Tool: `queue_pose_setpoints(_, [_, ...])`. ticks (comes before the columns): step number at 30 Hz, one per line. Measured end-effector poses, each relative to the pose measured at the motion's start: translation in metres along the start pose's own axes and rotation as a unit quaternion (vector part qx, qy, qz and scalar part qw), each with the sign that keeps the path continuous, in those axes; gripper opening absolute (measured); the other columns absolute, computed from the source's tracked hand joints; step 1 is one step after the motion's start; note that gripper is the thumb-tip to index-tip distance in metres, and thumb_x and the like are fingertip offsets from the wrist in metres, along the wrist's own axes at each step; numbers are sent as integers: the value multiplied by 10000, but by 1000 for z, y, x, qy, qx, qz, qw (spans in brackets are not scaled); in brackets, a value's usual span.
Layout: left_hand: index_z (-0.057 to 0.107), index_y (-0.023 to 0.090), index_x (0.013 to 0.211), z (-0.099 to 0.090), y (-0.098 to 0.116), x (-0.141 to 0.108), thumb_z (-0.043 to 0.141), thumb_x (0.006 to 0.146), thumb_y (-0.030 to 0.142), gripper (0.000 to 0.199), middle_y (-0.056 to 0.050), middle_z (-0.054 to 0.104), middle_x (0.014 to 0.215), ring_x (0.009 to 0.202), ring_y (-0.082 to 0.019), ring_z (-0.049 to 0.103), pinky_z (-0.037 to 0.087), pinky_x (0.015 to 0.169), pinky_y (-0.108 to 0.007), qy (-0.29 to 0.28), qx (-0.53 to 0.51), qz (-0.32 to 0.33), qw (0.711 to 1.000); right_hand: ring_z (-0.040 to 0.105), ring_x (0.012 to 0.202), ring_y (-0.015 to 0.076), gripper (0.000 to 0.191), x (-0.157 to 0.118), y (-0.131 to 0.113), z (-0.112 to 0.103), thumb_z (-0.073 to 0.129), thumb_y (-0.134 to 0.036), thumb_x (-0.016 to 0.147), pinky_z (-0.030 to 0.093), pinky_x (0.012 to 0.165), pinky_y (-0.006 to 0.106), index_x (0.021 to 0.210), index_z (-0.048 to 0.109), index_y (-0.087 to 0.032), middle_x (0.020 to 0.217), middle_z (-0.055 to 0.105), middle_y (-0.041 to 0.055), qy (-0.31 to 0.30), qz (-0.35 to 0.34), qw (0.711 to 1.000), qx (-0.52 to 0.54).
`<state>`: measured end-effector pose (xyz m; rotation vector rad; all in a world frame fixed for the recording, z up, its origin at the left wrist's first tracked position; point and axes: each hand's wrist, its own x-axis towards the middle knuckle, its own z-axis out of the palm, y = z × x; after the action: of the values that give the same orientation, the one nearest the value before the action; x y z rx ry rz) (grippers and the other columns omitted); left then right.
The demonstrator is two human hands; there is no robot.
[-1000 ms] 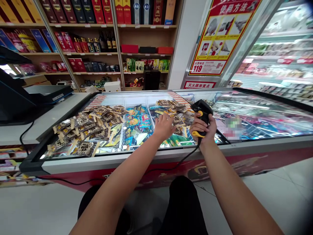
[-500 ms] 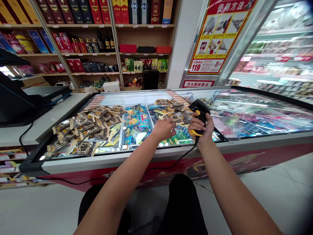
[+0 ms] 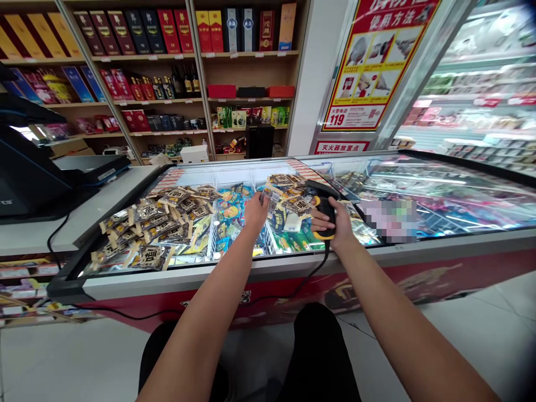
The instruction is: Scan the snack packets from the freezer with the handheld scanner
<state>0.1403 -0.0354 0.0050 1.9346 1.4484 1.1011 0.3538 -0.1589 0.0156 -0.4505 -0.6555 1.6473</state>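
Observation:
My right hand (image 3: 341, 226) is wrapped around the grip of a black and yellow barcode scanner (image 3: 324, 205), whose cable hangs down over the freezer's front. In my left hand (image 3: 256, 212) is one edge of a snack packet (image 3: 272, 198), its white barcode label showing to the right of my fingers. The scanner's head is just right of this packet. Beyond and between my hands lies a small pile of similar packets (image 3: 288, 181) on the glass. A larger heap of brown and clear snack packets (image 3: 161, 215) covers the left end of the lid.
Under the glass of the chest freezer (image 3: 360, 258) are blue and green packages in wire baskets. A counter with a dark machine (image 3: 25, 162) stands at the left. Shelves of boxes (image 3: 161, 56) rise behind, beside a red and yellow poster (image 3: 368, 61). The scanner cable (image 3: 310, 273) crosses the freezer front.
My left hand has moved left from the small pile and now holds a packet with its barcode showing. The scanner in my right hand has shifted left and slightly down.

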Motion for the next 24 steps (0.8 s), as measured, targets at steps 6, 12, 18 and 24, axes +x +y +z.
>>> queue_pose_setpoints(6, [683,192,1111,0,-15,11,522,1038,281,198,-98,755,995,914,-240,693,454,778,-295,50,-32,-6,998,331,358,48,339,37,31,31,771,-475,903,369,383,167,960,562,-214,553,454,-86,53,56,995,-65])
queue_pose_setpoints(12, [722,186,1151,-3,-20,17,537,969,186,260,-70,776,959,871,-216,717,498,779,-281,61,-73,-29,995,306,354,43,351,52,43,43,763,-494,899,341,371,162,978,586,-201,544,432,-87,53,56,995,-63])
queue_pose_setpoints(18, [730,212,1311,-1,-24,23,584,953,209,386,-32,795,957,770,-184,725,555,703,-261,40,-178,-79,980,297,358,41,349,39,46,32,764,-501,892,360,385,166,949,574,-213,554,438,-80,61,56,993,-85])
queue_pose_setpoints(24, [661,193,1437,-2,-26,26,602,977,250,468,-66,793,1144,809,-180,746,602,641,-247,40,-278,-150,948,313,368,52,402,34,51,34,792,-544,868,364,378,183,920,558,-222,564,463,-71,74,85,985,-129])
